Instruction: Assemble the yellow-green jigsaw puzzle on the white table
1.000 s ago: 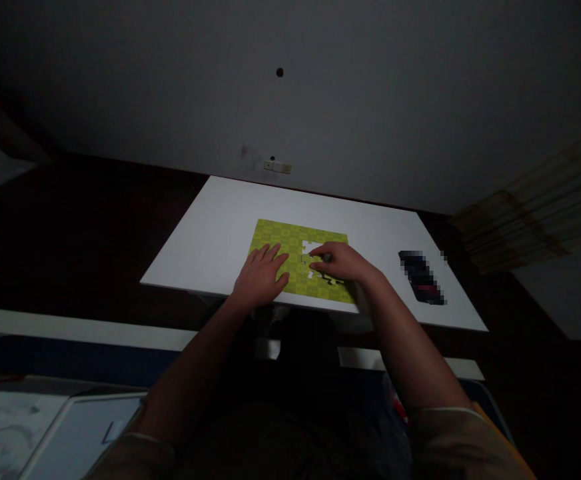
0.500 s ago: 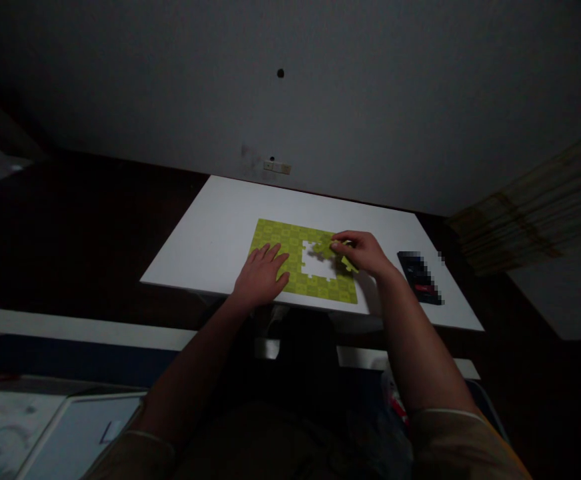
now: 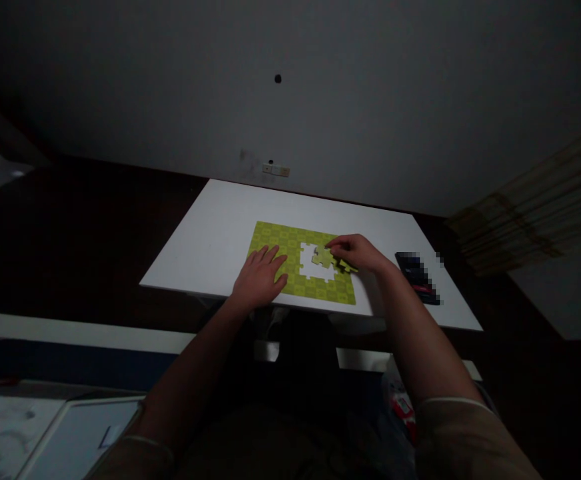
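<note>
A green checkered jigsaw puzzle (image 3: 290,233) lies on the white table, with a white gap right of its middle. My left hand (image 3: 259,277) rests flat on the puzzle's left part, fingers spread. My right hand (image 3: 355,252) is at the gap's upper right, thumb and fingers closed at the edge of a small joined cluster of puzzle pieces (image 3: 323,257). That cluster is over the gap, with white around its left and lower sides. Another green puzzle piece (image 3: 346,266) shows under my right hand, partly hidden, over the puzzle's right side.
The white table (image 3: 195,247) stands near a grey wall with a socket panel (image 3: 276,171). A dark, partly pixelated flat object (image 3: 417,277) lies on the table's right side. At lower left are white-edged boards or boxes (image 3: 75,437). A plastic bag with red print (image 3: 403,413) is at lower right.
My right hand has brought the cluster of pieces lower into the gap, and the cluster looks flatter. The left hand keeps its place on the puzzle. The view has shifted slightly.
</note>
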Action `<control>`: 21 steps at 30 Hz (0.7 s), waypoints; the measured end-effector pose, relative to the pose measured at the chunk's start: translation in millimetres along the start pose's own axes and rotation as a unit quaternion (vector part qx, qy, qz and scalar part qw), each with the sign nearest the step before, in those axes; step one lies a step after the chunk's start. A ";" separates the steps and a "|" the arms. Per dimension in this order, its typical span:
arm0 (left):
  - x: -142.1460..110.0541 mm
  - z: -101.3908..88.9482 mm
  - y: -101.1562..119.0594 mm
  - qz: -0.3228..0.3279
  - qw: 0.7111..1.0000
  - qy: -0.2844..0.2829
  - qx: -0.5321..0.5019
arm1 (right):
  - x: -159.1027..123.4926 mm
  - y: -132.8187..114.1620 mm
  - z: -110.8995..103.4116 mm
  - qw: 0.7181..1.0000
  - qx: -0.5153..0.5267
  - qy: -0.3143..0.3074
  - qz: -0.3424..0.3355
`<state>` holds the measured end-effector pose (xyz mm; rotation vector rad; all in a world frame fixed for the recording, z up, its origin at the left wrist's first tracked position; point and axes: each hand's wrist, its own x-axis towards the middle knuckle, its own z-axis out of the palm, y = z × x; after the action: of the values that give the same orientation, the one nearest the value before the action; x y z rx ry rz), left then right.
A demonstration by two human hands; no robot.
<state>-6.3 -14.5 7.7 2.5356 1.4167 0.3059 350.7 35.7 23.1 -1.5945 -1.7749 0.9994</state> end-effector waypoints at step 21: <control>1.1 3.0 -2.9 0.002 1.000 0.006 0.009 | -70.7 21.8 -30.4 0.988 -0.009 0.102 0.111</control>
<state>-7.2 -12.3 4.1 2.5561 1.4255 0.3105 398.1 -28.5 28.4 -1.8657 -1.4974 0.8835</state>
